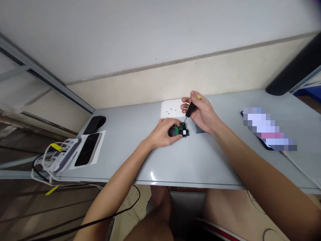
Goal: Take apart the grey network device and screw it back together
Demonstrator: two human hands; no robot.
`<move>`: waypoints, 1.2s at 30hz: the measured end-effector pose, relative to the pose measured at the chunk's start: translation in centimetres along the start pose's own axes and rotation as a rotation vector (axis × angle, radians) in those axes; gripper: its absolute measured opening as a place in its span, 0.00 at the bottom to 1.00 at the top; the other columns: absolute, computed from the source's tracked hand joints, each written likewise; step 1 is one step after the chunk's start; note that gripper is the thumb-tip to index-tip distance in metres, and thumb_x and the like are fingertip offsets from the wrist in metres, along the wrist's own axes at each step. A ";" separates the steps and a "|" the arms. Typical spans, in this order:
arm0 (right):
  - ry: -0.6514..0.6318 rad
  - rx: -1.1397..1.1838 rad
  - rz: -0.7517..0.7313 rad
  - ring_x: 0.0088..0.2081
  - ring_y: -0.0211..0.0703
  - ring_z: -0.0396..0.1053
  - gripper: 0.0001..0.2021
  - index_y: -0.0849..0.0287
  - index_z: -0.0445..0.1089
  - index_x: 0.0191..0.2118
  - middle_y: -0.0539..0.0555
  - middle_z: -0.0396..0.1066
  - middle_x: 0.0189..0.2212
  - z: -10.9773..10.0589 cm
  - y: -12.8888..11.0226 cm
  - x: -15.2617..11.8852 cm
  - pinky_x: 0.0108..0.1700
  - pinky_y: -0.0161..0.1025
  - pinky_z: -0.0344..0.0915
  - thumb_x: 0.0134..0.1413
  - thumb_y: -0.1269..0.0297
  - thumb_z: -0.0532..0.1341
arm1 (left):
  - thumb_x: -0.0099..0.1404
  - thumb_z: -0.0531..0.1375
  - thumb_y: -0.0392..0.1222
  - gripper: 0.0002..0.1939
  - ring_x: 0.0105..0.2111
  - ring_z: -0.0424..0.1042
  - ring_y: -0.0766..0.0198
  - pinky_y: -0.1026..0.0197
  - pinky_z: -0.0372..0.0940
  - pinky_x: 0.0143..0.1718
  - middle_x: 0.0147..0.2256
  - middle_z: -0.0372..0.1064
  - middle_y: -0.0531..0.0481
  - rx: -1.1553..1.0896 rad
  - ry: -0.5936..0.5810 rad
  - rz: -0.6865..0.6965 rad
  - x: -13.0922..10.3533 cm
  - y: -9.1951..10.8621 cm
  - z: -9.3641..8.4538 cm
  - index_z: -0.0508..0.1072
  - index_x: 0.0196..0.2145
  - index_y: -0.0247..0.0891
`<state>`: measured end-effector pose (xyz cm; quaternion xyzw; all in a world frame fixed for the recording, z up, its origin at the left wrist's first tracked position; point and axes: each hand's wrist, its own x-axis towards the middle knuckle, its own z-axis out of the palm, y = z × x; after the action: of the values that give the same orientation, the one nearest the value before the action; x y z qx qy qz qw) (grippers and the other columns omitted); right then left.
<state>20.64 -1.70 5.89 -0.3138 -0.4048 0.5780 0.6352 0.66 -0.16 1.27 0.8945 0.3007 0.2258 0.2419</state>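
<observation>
Near the middle of the grey table, my left hand [167,132] grips a small green circuit board [177,130] with black parts, one bearing a white label. Its thumb and fingers press on the board's edges. My right hand [199,108] holds a screwdriver [191,109] by its black handle, tilted, with a bit of yellow at the top end. The metal shaft points down onto the board, its tip among the black parts. A grey box-like piece [199,129] sits under my right hand, partly hidden by it. Behind the board, several tiny dark screws [171,109] lie on white paper [167,104].
On the left are a power strip [66,154] with cables, a dark phone [88,149] on white paper and a black object [94,125]. At the right lies a phone [268,130] with a blurred screen and white cable. A wall [150,83] stands behind the table.
</observation>
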 end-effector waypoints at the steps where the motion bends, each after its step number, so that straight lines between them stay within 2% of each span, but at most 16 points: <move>1: 0.017 -0.017 0.002 0.27 0.34 0.63 0.33 0.53 0.58 0.29 0.45 0.63 0.27 0.0 0.1 0.1 0.30 0.35 0.64 0.41 0.38 0.78 | 0.66 0.65 0.50 0.15 0.57 0.75 0.50 0.41 0.61 0.65 0.53 0.79 0.45 -0.003 0.001 -0.001 0.0 0.0 0.0 0.70 0.48 0.44; 4: 0.038 -0.080 -0.006 0.22 0.33 0.52 0.33 0.52 0.54 0.28 0.42 0.50 0.21 0.2 0.1 0.2 0.26 0.36 0.58 0.46 0.32 0.73 | 0.67 0.65 0.50 0.14 0.58 0.75 0.51 0.41 0.61 0.65 0.53 0.79 0.45 0.006 -0.001 0.001 0.0 -0.1 0.1 0.71 0.46 0.45; 6: 0.025 -0.086 0.002 0.23 0.35 0.53 0.30 0.52 0.59 0.29 0.44 0.51 0.22 0.4 -0.1 0.2 0.27 0.37 0.60 0.53 0.30 0.67 | 0.68 0.65 0.50 0.12 0.59 0.74 0.50 0.41 0.61 0.65 0.54 0.79 0.45 0.023 -0.009 0.011 0.1 -0.2 0.1 0.71 0.45 0.45; 8: -0.009 -0.066 0.021 0.26 0.38 0.60 0.26 0.52 0.66 0.33 0.47 0.58 0.25 0.5 -0.3 0.1 0.30 0.38 0.64 0.57 0.32 0.65 | 0.68 0.66 0.49 0.11 0.59 0.74 0.50 0.41 0.61 0.65 0.55 0.78 0.45 0.041 -0.014 0.023 0.1 -0.2 0.1 0.72 0.44 0.44; 11: -0.076 -0.029 0.017 0.32 0.38 0.66 0.22 0.53 0.71 0.35 0.49 0.65 0.30 0.6 -0.4 -0.3 0.35 0.38 0.67 0.53 0.39 0.72 | 0.69 0.66 0.48 0.10 0.60 0.74 0.50 0.42 0.61 0.65 0.57 0.77 0.45 0.059 -0.011 0.035 0.1 -0.2 0.1 0.73 0.43 0.43; 14: -0.053 -0.017 -0.027 0.35 0.37 0.69 0.26 0.53 0.66 0.32 0.48 0.68 0.33 0.8 -0.2 -0.4 0.39 0.37 0.68 0.43 0.44 0.79 | 0.69 0.66 0.49 0.10 0.60 0.73 0.50 0.43 0.60 0.65 0.58 0.76 0.45 0.071 -0.022 0.032 0.0 -0.1 0.0 0.74 0.43 0.43; 16: -0.007 -0.052 -0.055 0.32 0.36 0.67 0.30 0.53 0.61 0.31 0.46 0.66 0.30 0.9 0.1 -0.3 0.36 0.36 0.66 0.40 0.43 0.80 | 0.69 0.66 0.49 0.10 0.61 0.73 0.49 0.42 0.59 0.65 0.58 0.76 0.45 0.082 -0.034 0.019 0.0 -0.1 -0.1 0.74 0.44 0.43; 18: 0.031 -0.110 -0.085 0.26 0.34 0.60 0.32 0.52 0.59 0.31 0.43 0.59 0.25 0.9 0.4 -0.1 0.30 0.35 0.61 0.39 0.39 0.79 | 0.70 0.66 0.49 0.10 0.61 0.73 0.49 0.42 0.58 0.66 0.58 0.76 0.45 0.096 -0.042 0.012 0.1 0.0 -0.2 0.75 0.44 0.43; 20: 0.048 -0.146 -0.101 0.24 0.34 0.54 0.31 0.51 0.61 0.33 0.42 0.53 0.22 0.8 0.5 0.1 0.27 0.35 0.57 0.43 0.34 0.75 | 0.70 0.65 0.50 0.10 0.60 0.73 0.48 0.42 0.58 0.66 0.58 0.76 0.45 0.111 -0.047 0.013 0.1 0.1 -0.2 0.75 0.44 0.43; 21: 0.045 -0.146 -0.090 0.24 0.34 0.54 0.30 0.51 0.64 0.34 0.42 0.53 0.23 0.7 0.4 0.2 0.27 0.36 0.57 0.46 0.31 0.72 | 0.70 0.65 0.50 0.10 0.60 0.73 0.48 0.42 0.58 0.66 0.58 0.76 0.45 0.118 -0.047 0.015 0.1 0.1 -0.3 0.75 0.44 0.43; 23: 0.016 -0.111 -0.036 0.26 0.36 0.59 0.28 0.51 0.68 0.37 0.45 0.57 0.25 0.5 0.2 0.2 0.29 0.38 0.62 0.53 0.29 0.66 | 0.71 0.65 0.50 0.10 0.59 0.74 0.48 0.43 0.59 0.65 0.58 0.76 0.45 0.133 -0.045 0.024 0.1 0.2 -0.3 0.76 0.44 0.43; 25: -0.016 -0.057 0.019 0.29 0.39 0.65 0.26 0.51 0.70 0.38 0.48 0.62 0.28 0.3 0.0 0.2 0.33 0.39 0.67 0.56 0.32 0.66 | 0.71 0.65 0.51 0.10 0.58 0.74 0.49 0.43 0.59 0.64 0.58 0.77 0.45 0.141 -0.038 0.038 0.0 0.1 -0.3 0.76 0.44 0.43; 29: 0.026 0.025 -0.004 0.37 0.39 0.71 0.26 0.52 0.67 0.34 0.48 0.67 0.33 0.0 0.0 0.1 0.41 0.37 0.70 0.43 0.41 0.78 | 0.71 0.65 0.50 0.10 0.57 0.75 0.50 0.45 0.60 0.63 0.57 0.77 0.45 0.143 -0.023 0.060 0.0 0.1 -0.3 0.75 0.44 0.43; 32: 0.060 0.029 -0.022 0.31 0.35 0.67 0.32 0.53 0.60 0.30 0.45 0.62 0.27 0.1 0.3 0.3 0.35 0.35 0.67 0.37 0.42 0.81 | 0.71 0.65 0.50 0.10 0.57 0.75 0.51 0.45 0.60 0.63 0.57 0.77 0.45 0.140 -0.032 0.054 0.0 0.2 -0.3 0.75 0.44 0.43; 34: 0.050 -0.008 -0.031 0.25 0.34 0.58 0.33 0.52 0.58 0.29 0.42 0.53 0.22 0.1 0.5 0.4 0.29 0.35 0.63 0.41 0.35 0.77 | 0.71 0.65 0.50 0.10 0.58 0.75 0.50 0.45 0.60 0.63 0.57 0.77 0.45 0.138 -0.035 0.050 0.0 0.2 -0.3 0.75 0.44 0.43; 36: 0.031 -0.038 -0.031 0.23 0.35 0.55 0.32 0.51 0.61 0.31 0.43 0.50 0.21 0.1 0.6 0.4 0.27 0.37 0.61 0.47 0.27 0.69 | 0.71 0.65 0.50 0.10 0.58 0.75 0.50 0.45 0.60 0.63 0.57 0.77 0.45 0.136 -0.035 0.049 0.0 0.2 -0.3 0.74 0.44 0.43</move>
<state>20.24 -1.21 5.53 -0.3284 -0.4108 0.5552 0.6443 0.61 -0.20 1.63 0.9197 0.2892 0.1949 0.1802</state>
